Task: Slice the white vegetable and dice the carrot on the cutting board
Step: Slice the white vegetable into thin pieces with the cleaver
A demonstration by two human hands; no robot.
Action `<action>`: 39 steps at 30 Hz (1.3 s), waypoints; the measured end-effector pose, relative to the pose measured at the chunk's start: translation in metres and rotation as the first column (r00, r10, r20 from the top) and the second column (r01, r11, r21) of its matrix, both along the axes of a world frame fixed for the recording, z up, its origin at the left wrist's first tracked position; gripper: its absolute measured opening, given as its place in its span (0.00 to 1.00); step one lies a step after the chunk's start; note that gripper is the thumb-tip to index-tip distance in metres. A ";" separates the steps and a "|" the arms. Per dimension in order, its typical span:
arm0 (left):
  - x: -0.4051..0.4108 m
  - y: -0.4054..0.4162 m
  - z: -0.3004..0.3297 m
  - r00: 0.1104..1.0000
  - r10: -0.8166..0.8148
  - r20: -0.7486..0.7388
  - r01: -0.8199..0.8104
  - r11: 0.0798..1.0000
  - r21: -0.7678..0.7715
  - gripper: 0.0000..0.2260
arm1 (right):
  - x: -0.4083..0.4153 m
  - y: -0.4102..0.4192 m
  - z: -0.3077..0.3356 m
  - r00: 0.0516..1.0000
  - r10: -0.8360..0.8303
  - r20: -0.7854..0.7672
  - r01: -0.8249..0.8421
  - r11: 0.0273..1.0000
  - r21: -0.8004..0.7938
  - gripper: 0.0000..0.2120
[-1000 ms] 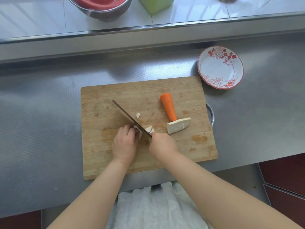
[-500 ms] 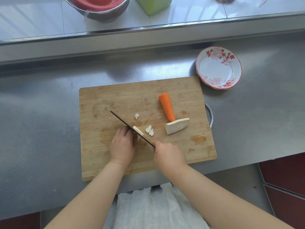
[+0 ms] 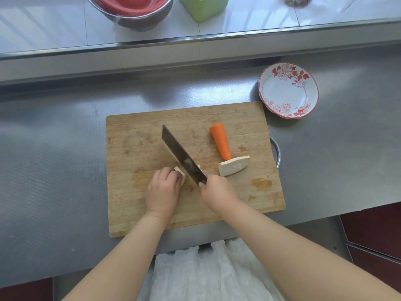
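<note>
Head view: on the cutting board point(image 3: 134, 216), the left hand point(image 3: 163, 191) curls its fingers over a white vegetable piece point(image 3: 181, 175), as half a second ago. The knife point(image 3: 181, 156), gripped by the right hand point(image 3: 217, 189), has tilted, its flat side now showing, likely between slices. Right of it lie the larger white piece point(image 3: 234, 167) and the uncut carrot point(image 3: 221, 141).
</note>
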State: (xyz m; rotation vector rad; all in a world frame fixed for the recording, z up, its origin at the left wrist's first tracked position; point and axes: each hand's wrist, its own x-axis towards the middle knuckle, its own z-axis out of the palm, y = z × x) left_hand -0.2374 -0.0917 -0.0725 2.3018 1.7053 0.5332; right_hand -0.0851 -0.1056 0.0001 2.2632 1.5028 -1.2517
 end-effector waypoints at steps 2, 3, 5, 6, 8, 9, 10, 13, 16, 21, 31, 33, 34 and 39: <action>0.000 0.000 0.001 1.000 -0.008 0.005 0.008 1.000 -0.009 0.11 | 0.001 -0.006 0.002 0.999 0.026 0.020 -0.027 0.999 0.028 0.11; 0.000 0.000 0.002 1.000 -0.007 0.009 0.007 1.000 -0.017 0.11 | -0.001 -0.012 0.004 0.996 0.074 0.046 -0.076 0.996 0.037 0.11; 0.000 0.000 0.003 1.000 0.006 0.005 -0.006 1.000 -0.024 0.13 | -0.004 -0.024 0.008 0.981 0.165 0.099 -0.172 0.983 0.068 0.14; 0.000 0.000 0.004 1.000 0.011 0.001 -0.011 1.000 -0.020 0.13 | -0.005 -0.029 0.010 0.975 0.192 0.116 -0.203 0.975 0.086 0.14; 0.000 -0.001 0.004 1.000 0.011 -0.001 -0.011 1.000 -0.006 0.14 | -0.006 -0.032 0.013 0.967 0.211 0.139 -0.226 0.969 0.101 0.13; -0.001 -0.001 0.004 1.000 0.007 0.000 -0.007 1.000 -0.007 0.14 | -0.006 -0.032 0.014 0.965 0.216 0.147 -0.231 0.968 0.096 0.13; -0.001 -0.002 0.004 1.000 0.006 0.001 -0.006 1.000 -0.010 0.14 | -0.006 -0.030 0.016 0.963 0.223 0.153 -0.238 0.967 0.088 0.13; -0.001 -0.001 0.004 1.000 0.019 0.007 -0.019 0.999 -0.027 0.12 | -0.007 -0.024 0.017 0.959 0.240 0.149 -0.249 0.967 0.047 0.15; 0.000 0.000 0.002 0.999 0.030 -0.013 -0.030 0.999 -0.030 0.12 | -0.010 -0.016 0.017 0.963 0.235 0.129 -0.238 0.971 0.008 0.15; -0.002 -0.001 -0.003 0.999 0.031 0.021 -0.031 1.000 0.006 0.11 | -0.011 0.001 0.011 0.975 0.197 0.107 -0.194 0.980 -0.031 0.12; -0.005 -0.001 0.001 0.999 0.004 0.045 -0.004 1.000 0.011 0.13 | -0.002 -0.012 0.008 0.958 0.254 0.133 -0.269 0.956 0.113 0.14; -0.005 -0.002 0.002 1.000 -0.001 0.023 0.000 1.000 0.015 0.14 | -0.003 -0.023 0.012 0.955 0.267 0.128 -0.282 0.953 0.111 0.15; -0.006 -0.002 0.003 1.000 -0.007 0.018 0.007 1.000 0.018 0.13 | -0.005 -0.026 0.015 0.958 0.259 0.125 -0.272 0.957 0.104 0.14; -0.005 -0.001 0.005 1.000 -0.003 0.024 0.003 1.000 -0.009 0.14 | -0.010 -0.021 0.020 0.957 0.271 0.108 -0.278 0.959 0.058 0.15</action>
